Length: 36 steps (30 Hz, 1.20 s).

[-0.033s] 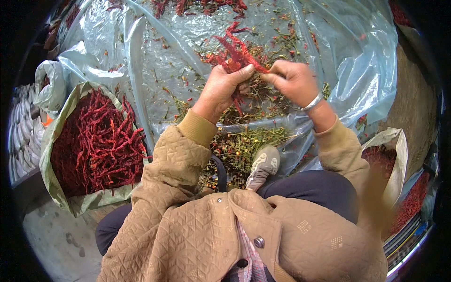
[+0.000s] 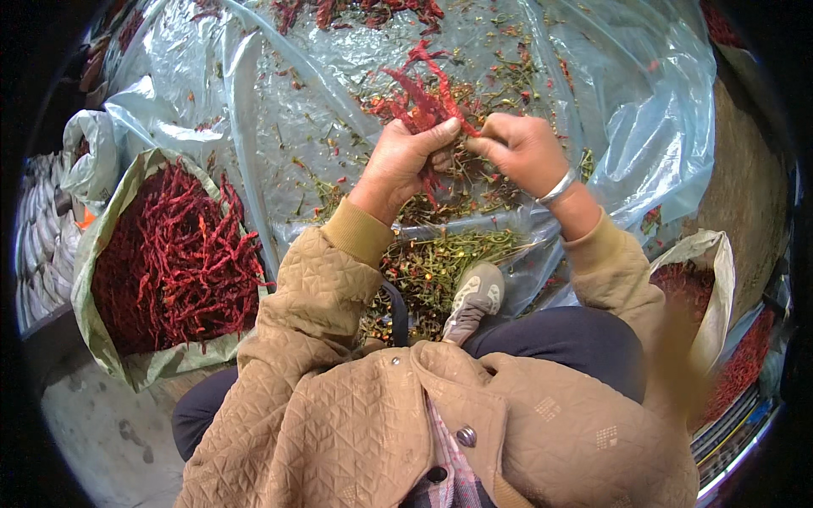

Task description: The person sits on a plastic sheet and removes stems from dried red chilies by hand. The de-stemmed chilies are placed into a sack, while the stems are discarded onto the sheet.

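A small bunch of dried red chili peppers is gripped in my left hand, with the thumb pressed over it. Some of the peppers stick out above the fist, and a few hang below it. Close on the right, my right hand pinches the stem end of one chili pepper in that bunch between thumb and forefinger. Its other fingers are curled in. Beneath both hands, stems and bits of pepper lie scattered on a clear plastic sheet.
An open sack full of red chilies stands at the left. Another sack with chilies is at the right. More chilies lie at the far edge of the sheet. A heap of green stems surrounds my shoe.
My right hand has shifted slightly left and down, closer to my left hand. The left hand keeps its hold on the chili peppers.
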Tool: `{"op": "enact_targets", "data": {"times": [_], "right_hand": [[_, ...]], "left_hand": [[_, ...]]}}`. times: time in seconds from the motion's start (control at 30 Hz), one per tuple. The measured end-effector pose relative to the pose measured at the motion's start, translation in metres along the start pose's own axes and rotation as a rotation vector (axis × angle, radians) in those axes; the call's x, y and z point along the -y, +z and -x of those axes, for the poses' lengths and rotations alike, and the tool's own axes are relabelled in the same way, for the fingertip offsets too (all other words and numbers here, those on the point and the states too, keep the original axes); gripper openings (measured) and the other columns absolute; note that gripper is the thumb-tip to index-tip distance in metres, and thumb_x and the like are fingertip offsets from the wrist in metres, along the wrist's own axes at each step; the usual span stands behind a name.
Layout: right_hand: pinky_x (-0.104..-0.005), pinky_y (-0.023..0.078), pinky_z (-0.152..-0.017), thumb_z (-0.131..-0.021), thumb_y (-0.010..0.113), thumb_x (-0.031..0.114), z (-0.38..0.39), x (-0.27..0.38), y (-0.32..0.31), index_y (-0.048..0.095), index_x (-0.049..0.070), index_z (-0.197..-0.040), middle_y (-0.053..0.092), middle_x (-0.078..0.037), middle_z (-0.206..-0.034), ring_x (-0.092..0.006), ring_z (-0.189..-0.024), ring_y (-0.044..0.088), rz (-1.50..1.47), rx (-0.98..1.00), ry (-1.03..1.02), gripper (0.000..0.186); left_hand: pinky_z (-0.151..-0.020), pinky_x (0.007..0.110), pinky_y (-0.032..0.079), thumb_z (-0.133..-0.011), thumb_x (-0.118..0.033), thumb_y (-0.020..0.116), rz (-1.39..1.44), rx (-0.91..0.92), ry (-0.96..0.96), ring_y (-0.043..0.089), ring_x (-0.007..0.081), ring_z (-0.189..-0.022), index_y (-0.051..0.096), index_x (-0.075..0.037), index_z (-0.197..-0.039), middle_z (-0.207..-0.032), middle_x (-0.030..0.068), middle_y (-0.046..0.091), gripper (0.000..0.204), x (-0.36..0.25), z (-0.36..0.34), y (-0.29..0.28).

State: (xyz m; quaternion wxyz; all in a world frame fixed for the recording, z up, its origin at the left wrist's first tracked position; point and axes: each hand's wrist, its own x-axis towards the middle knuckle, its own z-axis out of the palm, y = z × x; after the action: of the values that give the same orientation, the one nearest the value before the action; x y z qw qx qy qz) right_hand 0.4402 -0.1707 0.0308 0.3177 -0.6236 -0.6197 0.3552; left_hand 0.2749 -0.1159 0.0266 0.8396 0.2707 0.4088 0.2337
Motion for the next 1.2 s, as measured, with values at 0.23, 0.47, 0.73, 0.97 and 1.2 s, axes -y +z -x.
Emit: {"op": "enact_targets", "data": {"times": [0.23,0.47,0.73,0.97,1.2], "right_hand": [[-0.0369,0.039,-0.052,-0.075,0.060,0.022,0.001,-0.005,0.003,0.048,0.005,-0.065,0.051,-0.013,-0.060,-0.0302,-0.060,0.053,0.107,0.155,-0.302,0.023],[-0.0300,0.039,-0.049,-0.078,0.060,0.016,0.018,0.022,0.012,0.056,0.004,-0.070,0.050,-0.011,-0.056,-0.0201,-0.050,0.048,-0.410,0.635,-0.330,0.015],[-0.0286,0.042,-0.054,-0.079,0.060,0.022,0.001,0.015,0.018,0.059,0.000,-0.074,0.057,-0.012,-0.064,-0.0171,-0.056,0.054,-0.255,0.191,0.066,0.023],[-0.0269,0.045,-0.058,-0.080,0.060,0.018,0.004,0.019,0.013,0.059,-0.001,-0.079,0.062,-0.010,-0.072,-0.0112,-0.062,0.057,-0.257,0.209,0.096,0.019],[-0.0239,0.043,-0.060,-0.079,0.059,0.012,0.006,-0.005,0.017,0.059,-0.001,-0.088,0.059,-0.003,-0.071,-0.0066,-0.066,0.051,-0.430,0.243,0.120,0.015]], "left_hand": [[-0.041,0.019,0.031,-0.080,-0.012,0.060,0.007,-0.035,-0.073,0.038,0.0053,-0.047,0.056,-0.003,-0.079,-0.063,-0.0006,0.051,0.010,0.010,0.002,0.002],[-0.042,0.019,0.027,-0.083,-0.012,0.055,0.311,-0.132,0.025,0.032,0.0049,-0.045,0.053,-0.004,-0.082,-0.061,-0.0015,0.046,0.009,0.009,-0.006,-0.034],[-0.046,0.020,0.037,-0.083,-0.015,0.056,0.338,-0.150,0.054,0.042,0.0065,-0.051,0.056,-0.002,-0.091,-0.069,0.0005,0.054,0.015,0.025,0.003,-0.007],[-0.044,0.020,0.035,-0.081,-0.013,0.060,0.209,-0.183,0.141,0.045,0.0069,-0.051,0.057,-0.005,-0.085,-0.068,-0.0001,0.055,0.010,0.026,0.010,0.001],[-0.044,0.020,0.036,-0.077,-0.010,0.063,0.178,-0.246,0.118,0.046,0.0055,-0.051,0.059,-0.006,-0.082,-0.067,-0.0022,0.056,0.008,0.025,0.020,0.006]]}}
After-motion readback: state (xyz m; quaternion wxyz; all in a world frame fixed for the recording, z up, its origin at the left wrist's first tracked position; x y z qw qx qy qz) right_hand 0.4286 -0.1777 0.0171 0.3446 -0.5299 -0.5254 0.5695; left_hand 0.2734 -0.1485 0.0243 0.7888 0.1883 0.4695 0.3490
